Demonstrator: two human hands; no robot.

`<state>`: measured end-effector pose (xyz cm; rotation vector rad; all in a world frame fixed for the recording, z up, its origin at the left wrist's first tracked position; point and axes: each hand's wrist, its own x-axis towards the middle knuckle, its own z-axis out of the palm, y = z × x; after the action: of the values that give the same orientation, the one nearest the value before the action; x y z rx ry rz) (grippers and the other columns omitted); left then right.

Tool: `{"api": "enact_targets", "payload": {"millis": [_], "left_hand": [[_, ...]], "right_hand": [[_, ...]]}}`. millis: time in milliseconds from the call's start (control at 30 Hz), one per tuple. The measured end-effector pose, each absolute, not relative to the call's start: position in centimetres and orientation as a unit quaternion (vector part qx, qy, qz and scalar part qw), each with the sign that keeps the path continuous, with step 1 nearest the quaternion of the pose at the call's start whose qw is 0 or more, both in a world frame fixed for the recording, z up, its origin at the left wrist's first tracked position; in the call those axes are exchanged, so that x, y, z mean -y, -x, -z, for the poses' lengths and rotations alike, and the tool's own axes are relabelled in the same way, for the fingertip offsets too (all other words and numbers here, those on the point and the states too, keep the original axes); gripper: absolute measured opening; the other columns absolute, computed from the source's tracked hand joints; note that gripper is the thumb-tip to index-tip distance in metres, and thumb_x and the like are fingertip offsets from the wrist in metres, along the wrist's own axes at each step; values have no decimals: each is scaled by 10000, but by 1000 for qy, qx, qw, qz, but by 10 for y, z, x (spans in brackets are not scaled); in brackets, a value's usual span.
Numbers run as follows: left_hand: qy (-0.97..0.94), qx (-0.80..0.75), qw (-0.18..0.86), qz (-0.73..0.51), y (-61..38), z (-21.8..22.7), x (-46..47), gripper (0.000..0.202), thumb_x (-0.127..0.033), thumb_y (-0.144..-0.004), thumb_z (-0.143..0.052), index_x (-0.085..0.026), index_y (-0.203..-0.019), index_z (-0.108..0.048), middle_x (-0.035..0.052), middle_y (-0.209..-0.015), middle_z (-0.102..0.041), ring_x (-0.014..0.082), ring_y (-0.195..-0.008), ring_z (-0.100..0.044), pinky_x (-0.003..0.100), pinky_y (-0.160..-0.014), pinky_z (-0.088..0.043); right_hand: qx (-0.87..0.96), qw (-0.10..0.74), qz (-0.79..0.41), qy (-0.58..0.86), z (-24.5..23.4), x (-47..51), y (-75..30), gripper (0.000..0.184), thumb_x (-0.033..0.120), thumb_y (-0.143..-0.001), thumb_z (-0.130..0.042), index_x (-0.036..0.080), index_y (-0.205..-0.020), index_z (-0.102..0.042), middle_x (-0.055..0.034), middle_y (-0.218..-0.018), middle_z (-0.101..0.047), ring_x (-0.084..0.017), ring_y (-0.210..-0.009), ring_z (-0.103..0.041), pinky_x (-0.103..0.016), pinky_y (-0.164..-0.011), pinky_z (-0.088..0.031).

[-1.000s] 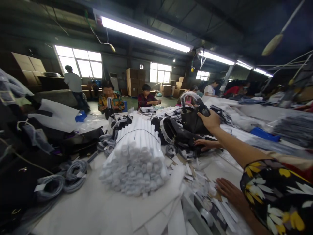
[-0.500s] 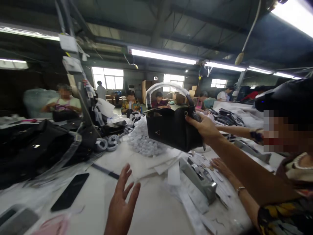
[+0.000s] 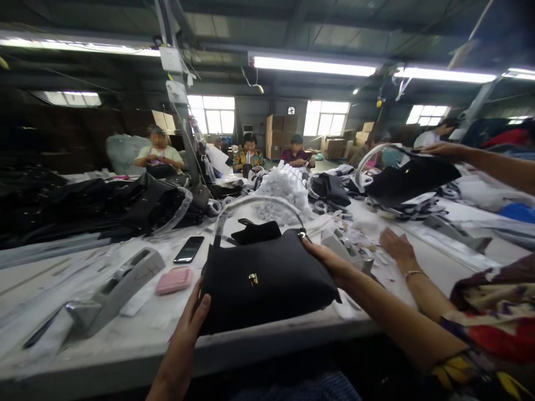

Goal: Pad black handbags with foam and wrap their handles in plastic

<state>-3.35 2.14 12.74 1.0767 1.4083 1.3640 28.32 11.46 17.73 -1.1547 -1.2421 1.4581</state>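
A black handbag [image 3: 267,278] with a small gold clasp and a wrapped arched handle [image 3: 259,203] rests at the near edge of the white table [image 3: 104,345]. My left hand [image 3: 184,334] comes up from below and grips the bag's lower left corner, thumb on its front. A co-worker's hand [image 3: 328,260], on an arm with a floral sleeve, holds the bag's upper right corner by the handle ring. That person's other hand [image 3: 397,245] lies flat on the table. My right hand is out of sight.
Left of the bag lie a phone [image 3: 189,249], a pink pouch [image 3: 174,280] and a grey tool [image 3: 121,284]. Behind are a bundle of white rolls [image 3: 284,189] and a pile of black bags [image 3: 104,206]. Another person's hand [image 3: 443,148] holds a second black bag [image 3: 409,178]. Seated workers fill the background.
The co-worker has brought the black handbag from the far pile down to the near table edge. My left hand, open in the air before, now grips its corner. My view turned left.
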Motion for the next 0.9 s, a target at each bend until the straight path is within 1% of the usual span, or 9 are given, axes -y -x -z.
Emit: {"api": "enact_targets", "payload": {"millis": [67,133,200,267,400,467,600,800,900], "left_hand": [[-410,-596,458,-516,44,-112,-13,681,-645,-893,-521,-321,-1481,-404,18,-1584,-368,273,-1483,-264,500,-1204,-226],[-411,-610,468,-489,56,-98,-10,668,-637,-905,-501,-299,-1475,-417,44,-1583,-366,288,-1464,-310,508,-1153,-346],[-441,-641,432,-457,69,-89,-9,662,-623,-915,-486,-252,-1461,-444,95,-1569,-382,318,-1430,-372,519,-1094,-427],[-497,-697,302,-420,78,-88,-10,643,-613,-917,-483,-228,-1433,-486,122,-1578,-357,344,-1434,-357,551,-1115,-391],[-680,-639,4,-359,66,-103,-19,544,-543,-945,-494,-271,-1416,-492,89,-1524,-456,289,-1404,-420,526,-1156,-351],[-800,-517,-46,-300,48,-111,-31,570,-491,-936,-553,-274,-1450,-438,71,-1456,-543,257,-1353,-491,494,-1137,-395],[-908,-372,-111,-158,23,-106,-63,708,-350,-871,-675,-257,-1501,-365,81,-1499,-487,295,-1349,-493,517,-1079,-451],[-913,-336,-202,-112,34,-52,-77,735,-27,-862,-432,-319,-1526,-313,9,-1512,-459,239,-1315,-531,422,-1031,-501],[-921,-333,-158,-122,29,-28,-70,763,-52,-821,-459,-406,-1490,-366,-31,-1473,-516,224,-1321,-525,397,-1016,-511]], "right_hand": [[545,420,-513,514,-142,-126,-280,527,648,-846,-619,127,-857,-700,-126,-841,-754,-217,-746,-720,-318,-700,-598],[570,424,-434,554,-118,-134,-281,473,601,-849,-634,140,-902,-721,-138,-968,-757,-274,-928,-715,-407,-868,-573],[565,448,-385,576,-108,-135,-287,390,483,-829,-697,166,-1055,-713,-137,-1209,-697,-312,-1193,-613,-471,-1072,-443],[590,463,-322,578,-109,-128,-292,405,403,-844,-691,189,-1186,-674,-120,-1366,-607,-303,-1338,-495,-472,-1172,-317],[812,351,-144,444,-124,-98,-289,400,420,-961,-548,233,-1307,-620,-83,-1364,-621,-250,-1313,-534,-455,-1194,-294],[892,251,-77,368,-128,-86,-279,547,500,-934,-585,230,-1407,-534,-89,-1422,-576,-260,-1352,-496,-481,-1217,-242],[926,143,-17,349,-120,-84,-262,885,574,-831,-686,166,-1536,-339,-149,-1544,-416,-314,-1441,-362,-525,-1213,-225],[914,123,-16,386,-69,-88,-260,537,196,-984,-471,292,-1507,-394,-50,-1530,-456,-272,-1425,-395,-500,-1156,-342],[903,151,-26,401,-44,-74,-265,523,206,-973,-458,276,-1490,-419,-38,-1526,-463,-237,-1443,-369,-470,-1188,-305]]}}
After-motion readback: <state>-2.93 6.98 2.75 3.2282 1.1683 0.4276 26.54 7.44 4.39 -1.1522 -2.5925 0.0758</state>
